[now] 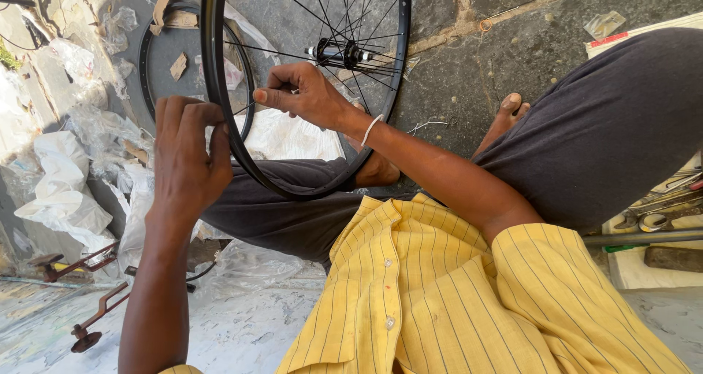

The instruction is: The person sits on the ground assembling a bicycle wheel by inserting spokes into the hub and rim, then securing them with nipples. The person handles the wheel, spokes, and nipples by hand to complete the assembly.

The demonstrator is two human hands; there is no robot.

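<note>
Across the lap stands the black bicycle wheel, left hand clamped on its rim to steady it while the right hand, fingertips pinched together, works a spoke beside the hub.

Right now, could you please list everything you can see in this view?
bicycle wheel: one, black rim, silver spokes, upright over the lap
hub: one, black and silver, wheel centre
second rim: one, black, flat on the ground behind
plastic wrapping: several pieces, clear and white, left
tools: several, metal, right edge
left hand: grips the rim
right hand: fingers pinch a spoke
</note>
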